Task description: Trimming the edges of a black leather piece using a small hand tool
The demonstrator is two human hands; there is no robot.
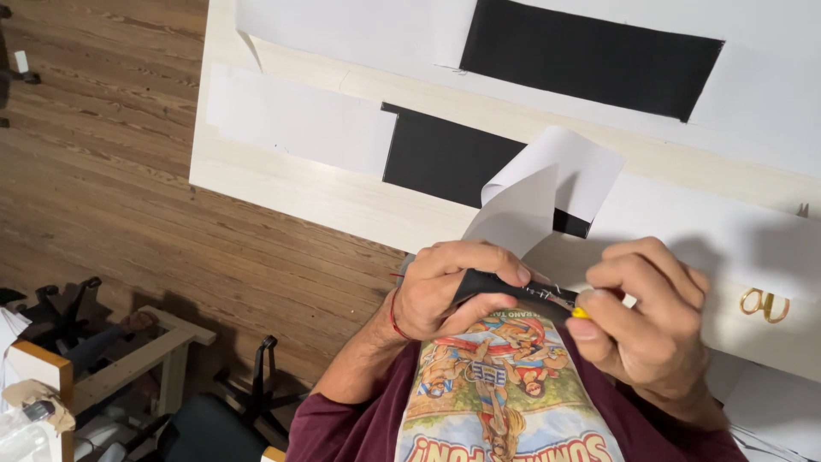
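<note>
Close to your chest, just over your shirt with the bright picture [500, 385], your two hands meet. Your left hand [453, 287] is curled shut around a soft black strip [483, 282]. The thumb is on top and the fingers are tucked under. A red string [395, 323] goes round that wrist. Your right hand [641, 316] is pressed together and pinches a tiny thing with a yellow tip [581, 313]. It touches the right end of the black strip, where a thin shiny bit [547, 294] sticks out. It may be a pin, but it is too small to tell.

You seem to be in the middle of poking or fixing that end of the strip. For small work like this, hold the strip still and move the yellow tip slowly, away from your fingers.

A little farther off is the pale wooden table [325, 201]. A white sheet [547, 184] curls up right behind your hands. Gold scissors [764, 305] lie on the table to the right, near your right hand. Farther back a black rectangle [445, 158] lies beside a flat white paper [299, 120]. At the far edge a bigger black rectangle [590, 56] lies on more white paper.

To the left the brown wooden floor [103, 171] shows.
</note>
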